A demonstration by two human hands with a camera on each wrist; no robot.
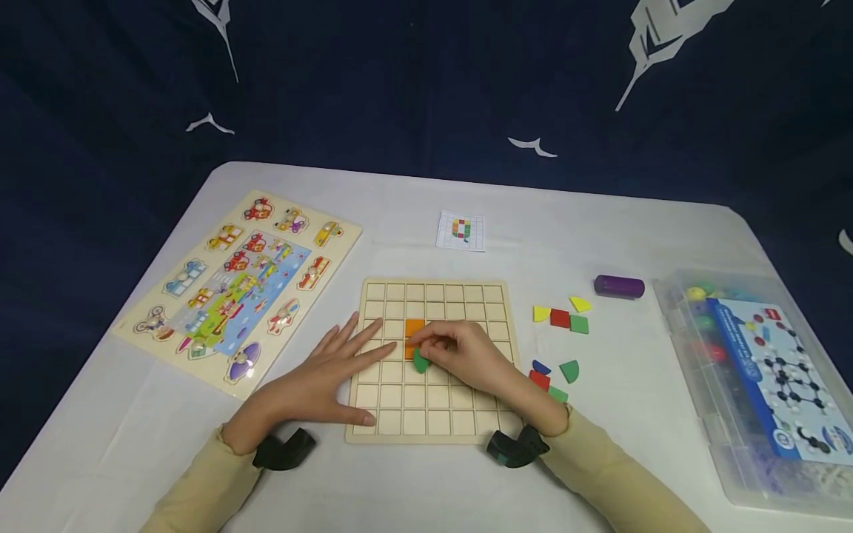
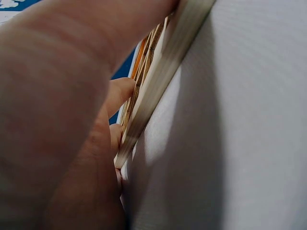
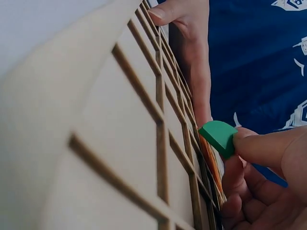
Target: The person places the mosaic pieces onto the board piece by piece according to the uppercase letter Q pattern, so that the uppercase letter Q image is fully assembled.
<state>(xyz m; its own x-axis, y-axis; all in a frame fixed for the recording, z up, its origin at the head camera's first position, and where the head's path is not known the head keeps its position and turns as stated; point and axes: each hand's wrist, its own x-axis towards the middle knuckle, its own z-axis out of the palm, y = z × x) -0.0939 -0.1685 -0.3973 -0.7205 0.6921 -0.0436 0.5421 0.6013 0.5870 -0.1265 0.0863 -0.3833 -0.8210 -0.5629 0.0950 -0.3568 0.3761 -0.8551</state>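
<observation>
A wooden grid board (image 1: 393,422) lies flat before me, its cells framed by thin raised strips. Two orange pieces (image 1: 415,326) sit on it near the middle, one below the other, the lower partly covered by fingers. My right hand (image 1: 466,355) pinches a green rounded piece (image 3: 218,137) between thumb and fingertips, just over the board beside the orange. With fingers spread, my left hand (image 1: 326,381) rests over the board's left side, holding nothing. Beyond the board lies a small pattern card (image 1: 461,230) with a coloured figure on a grid.
Right of the board are loose pieces: a red square (image 1: 560,318), a green square (image 1: 579,324), yellow ones (image 1: 580,304) and several more. A purple cylinder (image 1: 619,286) and a clear plastic box (image 1: 693,414) stand farther right. At left lies a picture puzzle (image 1: 243,285).
</observation>
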